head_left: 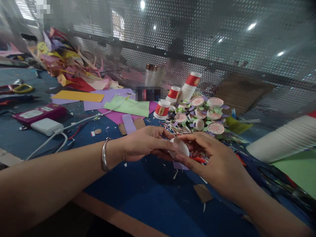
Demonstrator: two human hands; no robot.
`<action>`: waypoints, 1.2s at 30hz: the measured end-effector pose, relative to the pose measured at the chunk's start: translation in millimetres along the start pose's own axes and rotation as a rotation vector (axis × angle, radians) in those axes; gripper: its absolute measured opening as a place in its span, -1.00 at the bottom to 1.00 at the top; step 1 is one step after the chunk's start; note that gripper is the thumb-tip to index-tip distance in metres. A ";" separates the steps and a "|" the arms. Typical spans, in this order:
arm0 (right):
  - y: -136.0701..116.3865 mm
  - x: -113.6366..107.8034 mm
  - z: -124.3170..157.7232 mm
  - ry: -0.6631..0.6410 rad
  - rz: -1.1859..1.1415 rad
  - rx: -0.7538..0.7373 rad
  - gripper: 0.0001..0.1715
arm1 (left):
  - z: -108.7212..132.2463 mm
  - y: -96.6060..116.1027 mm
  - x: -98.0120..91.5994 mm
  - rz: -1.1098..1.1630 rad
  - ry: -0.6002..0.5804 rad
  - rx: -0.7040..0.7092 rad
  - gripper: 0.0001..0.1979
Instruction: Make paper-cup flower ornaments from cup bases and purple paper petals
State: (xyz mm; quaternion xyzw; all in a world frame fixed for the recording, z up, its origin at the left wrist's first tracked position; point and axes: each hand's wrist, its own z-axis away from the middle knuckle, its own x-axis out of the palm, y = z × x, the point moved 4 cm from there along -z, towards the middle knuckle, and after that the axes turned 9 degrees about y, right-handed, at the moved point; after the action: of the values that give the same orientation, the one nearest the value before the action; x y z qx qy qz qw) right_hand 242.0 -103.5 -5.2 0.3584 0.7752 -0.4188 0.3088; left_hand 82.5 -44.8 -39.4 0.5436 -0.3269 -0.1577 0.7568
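Between my two hands, above the front of the blue table, is a small round white piece that looks like a cut-down paper cup bottom. My left hand, below a silver bracelet, has its fingers closed on the left side of it, one finger lying over its face. With thumb and fingers, my right hand grips its right edge. Just behind lie paper scraps and several finished-looking cup pieces with red drawings and green and purple paper strips. A purple paper scrap lies under the hands.
Red and white paper cups stand behind, some stacked. A long cup stack lies at right near black scissors. Coloured paper sheets, a white charger with cable and a purple box occupy the left. A perforated metal panel closes the back.
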 end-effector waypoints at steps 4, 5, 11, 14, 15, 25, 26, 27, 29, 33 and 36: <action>0.5 -0.3 2.6 0.023 0.009 -0.040 -0.63 | -1.3 -0.5 -2.6 -0.019 0.031 0.018 -0.81; 0.0 -0.9 3.5 0.034 0.015 -0.061 -0.65 | -1.5 -0.2 -2.9 -0.024 0.039 0.025 -0.82; 1.0 -4.6 8.5 0.101 -0.002 -0.124 -0.76 | -1.6 1.0 -2.1 0.011 0.016 0.038 -0.77; 2.4 -6.7 10.2 0.115 0.001 -0.134 -0.76 | -1.0 0.4 -1.6 0.035 -0.011 0.038 -0.76; 2.5 -7.3 10.6 0.118 0.004 -0.137 -0.76 | -0.8 0.1 -1.3 0.043 -0.015 0.037 -0.78; 0.0 -7.1 11.3 0.103 0.001 -0.149 -0.80 | -0.8 -4.6 4.0 0.050 0.020 0.039 -0.84; -0.2 -6.6 11.2 0.099 -0.006 -0.148 -0.79 | -0.9 -5.0 4.5 0.050 0.025 0.045 -0.85; -0.3 -6.1 11.2 0.092 -0.013 -0.144 -0.79 | -0.9 -5.3 5.2 0.053 0.025 0.050 -0.86; -0.5 -5.2 11.3 0.077 -0.020 -0.141 -0.78 | -0.6 -5.7 7.3 0.066 0.011 0.059 -0.86; -1.5 -4.4 11.5 0.070 -0.009 -0.147 -0.78 | 0.7 -5.7 12.1 0.075 0.006 0.070 -0.85; -3.0 -4.3 11.9 0.067 -0.004 -0.152 -0.79 | 2.2 -6.1 12.9 0.046 0.109 0.058 -0.84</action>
State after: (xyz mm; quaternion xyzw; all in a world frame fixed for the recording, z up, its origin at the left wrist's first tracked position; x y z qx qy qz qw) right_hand 244.0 -116.3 -6.0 0.3463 0.8154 -0.3468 0.3081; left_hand 91.2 -56.3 -40.5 0.5653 -0.3021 -0.1011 0.7609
